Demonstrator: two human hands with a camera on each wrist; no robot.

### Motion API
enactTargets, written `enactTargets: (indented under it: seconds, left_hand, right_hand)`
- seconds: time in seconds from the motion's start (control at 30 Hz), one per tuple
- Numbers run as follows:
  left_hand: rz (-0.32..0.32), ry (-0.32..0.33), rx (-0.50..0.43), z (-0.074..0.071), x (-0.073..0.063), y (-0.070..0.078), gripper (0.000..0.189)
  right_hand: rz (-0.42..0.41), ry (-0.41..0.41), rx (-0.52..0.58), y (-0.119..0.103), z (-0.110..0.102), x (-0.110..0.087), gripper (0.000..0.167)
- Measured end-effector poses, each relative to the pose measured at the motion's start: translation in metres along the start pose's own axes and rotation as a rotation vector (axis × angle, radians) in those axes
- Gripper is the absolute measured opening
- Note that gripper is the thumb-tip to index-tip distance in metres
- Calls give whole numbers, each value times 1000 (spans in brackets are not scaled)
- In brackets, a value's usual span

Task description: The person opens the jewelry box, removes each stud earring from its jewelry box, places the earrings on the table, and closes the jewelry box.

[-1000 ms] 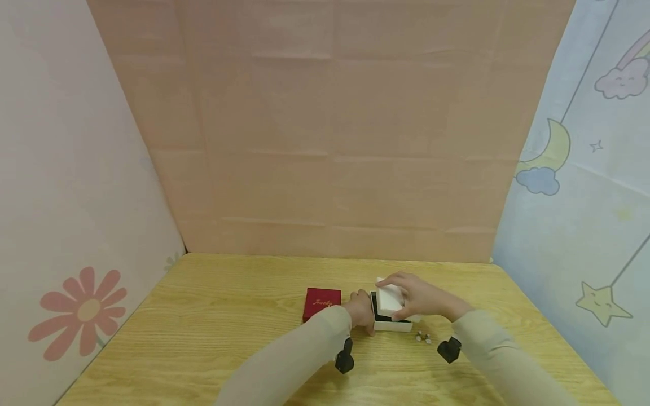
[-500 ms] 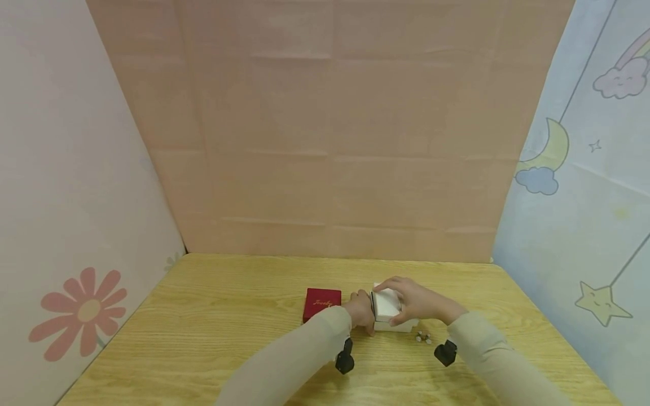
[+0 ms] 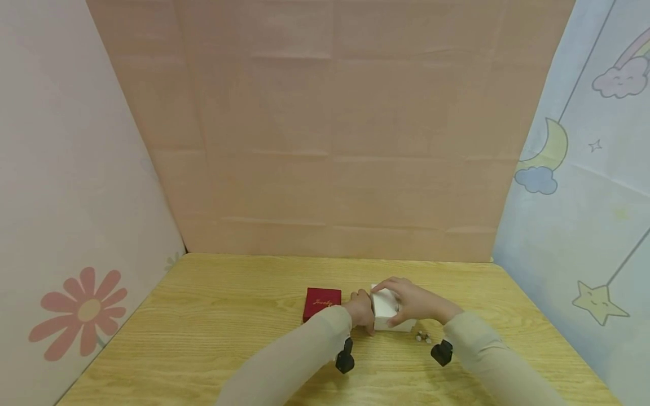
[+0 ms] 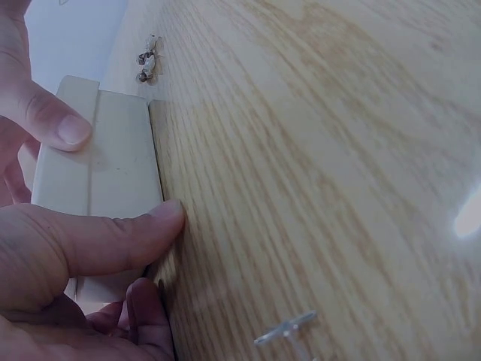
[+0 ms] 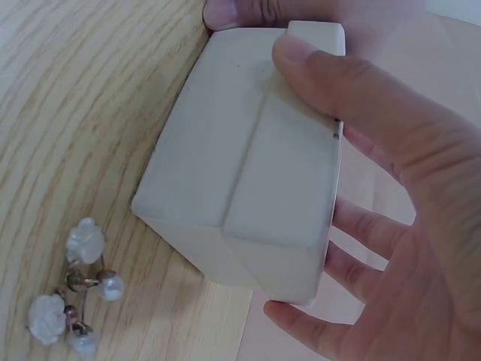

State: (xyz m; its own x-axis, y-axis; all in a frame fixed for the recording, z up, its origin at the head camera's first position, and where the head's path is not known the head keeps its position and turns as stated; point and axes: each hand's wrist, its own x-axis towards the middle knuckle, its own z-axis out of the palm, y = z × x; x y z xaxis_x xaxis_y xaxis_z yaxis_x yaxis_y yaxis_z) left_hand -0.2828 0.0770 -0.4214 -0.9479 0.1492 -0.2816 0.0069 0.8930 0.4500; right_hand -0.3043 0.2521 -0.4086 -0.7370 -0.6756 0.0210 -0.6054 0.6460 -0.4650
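A small white box (image 5: 199,135) stands on the wooden table with its white lid (image 5: 285,180) seated over the top. The lid's lower edge makes a step along the box's side. From above, my right hand (image 3: 416,299) grips the lid, thumb on the near side and fingers spread over the far side. Low on the left, my left hand (image 3: 359,310) holds the box's base, its thumb (image 4: 113,241) pressed along the wall near the tabletop. A pair of earrings (image 5: 86,244) with white flowers and pearls lies beside the box. The box's inside is hidden.
A red jewelry box (image 3: 322,301) with gold lettering sits left of my left hand, partly covered by the sleeve. A small clear piece (image 4: 289,327) shows on the table (image 4: 338,188) in the left wrist view. Patterned sheets wall the table's back and sides.
My right hand has lowered the lid leftward and down onto the box, covering the dark interior that showed earlier. My left hand has stayed in place.
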Motion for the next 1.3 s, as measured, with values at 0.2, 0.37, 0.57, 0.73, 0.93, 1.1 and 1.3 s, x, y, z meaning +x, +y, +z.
enactTargets:
  seconds: [0.2, 0.37, 0.57, 0.73, 0.93, 1.1, 1.3]
  left_hand:
    - [-6, 5, -6, 3, 3, -1, 72]
    - [-5, 8, 6, 4, 4, -1, 72]
    - [22, 10, -8, 0, 0, -2, 72]
    - [31, 14, 12, 2, -1, -2, 72]
    - [25, 14, 29, 2, 1, -2, 72]
    - [9, 13, 24, 1, 3, -2, 73]
    - [7, 10, 21, 1, 0, -3, 73]
  right_hand:
    - [-6, 7, -9, 1, 4, 1, 72]
    - [-4, 11, -8, 3, 8, 3, 75]
    - [6, 3, -10, 7, 11, 6, 81]
    - [17, -7, -12, 7, 12, 5, 87]
    - [6, -17, -11, 4, 13, 6, 91]
    - [3, -23, -17, 4, 13, 8, 91]
    - [10, -35, 5, 7, 15, 11, 92]
